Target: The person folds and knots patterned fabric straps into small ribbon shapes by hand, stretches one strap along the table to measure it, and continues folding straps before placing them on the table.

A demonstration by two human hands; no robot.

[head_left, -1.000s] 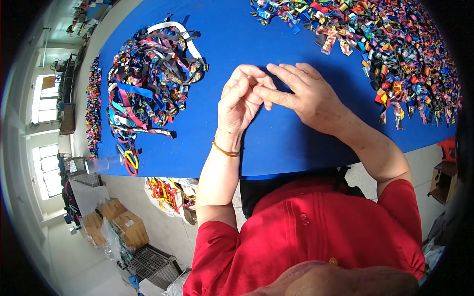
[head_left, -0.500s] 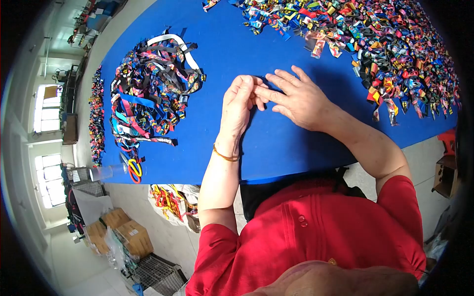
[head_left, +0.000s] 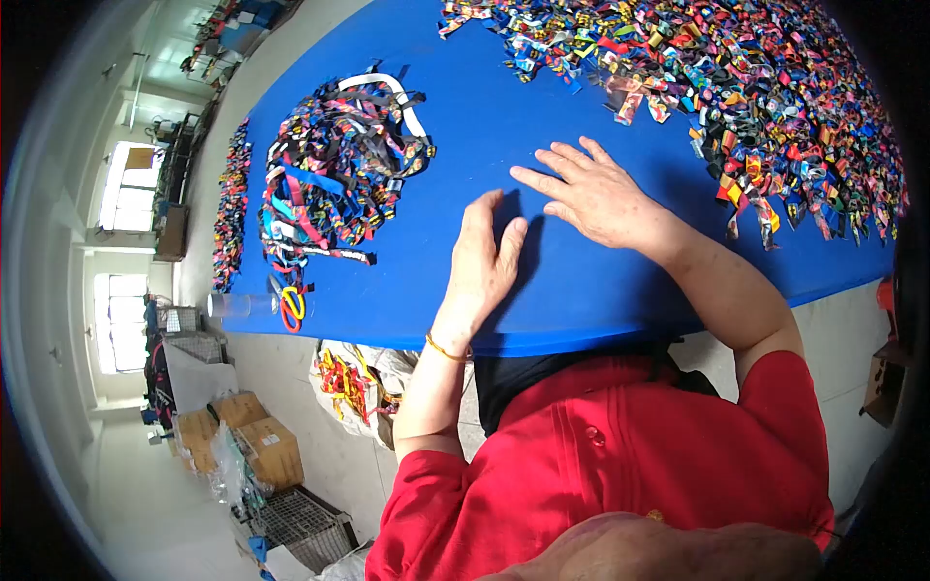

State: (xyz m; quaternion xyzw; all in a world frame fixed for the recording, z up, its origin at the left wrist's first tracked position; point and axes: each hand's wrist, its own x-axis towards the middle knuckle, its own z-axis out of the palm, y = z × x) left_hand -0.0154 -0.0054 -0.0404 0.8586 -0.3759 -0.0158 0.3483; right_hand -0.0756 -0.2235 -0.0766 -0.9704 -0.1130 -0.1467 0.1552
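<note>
My left hand (head_left: 487, 254) is over the blue table (head_left: 465, 126), thumb and fingers apart, with nothing seen in it. To its right, my right hand (head_left: 593, 197) has its fingers spread, palm down, and is empty. The two hands do not touch. A tangled heap of printed straps (head_left: 334, 165) lies to the left of my left hand, with a white strap along its top. Beyond my right hand spreads a large pile of short, colourful looped strap pieces (head_left: 765, 107).
Scissors with red and yellow handles (head_left: 292, 308) and a clear plastic cup (head_left: 242, 306) are at the table's near left edge. A narrow strip pile (head_left: 232, 208) runs along the left side. On the floor are a white sack (head_left: 354, 387), cardboard boxes (head_left: 262, 445) and a wire crate (head_left: 305, 523).
The fingers of my left hand have come away from those of my right hand. My left hand has moved down and opened. The camera view has shifted slightly.
</note>
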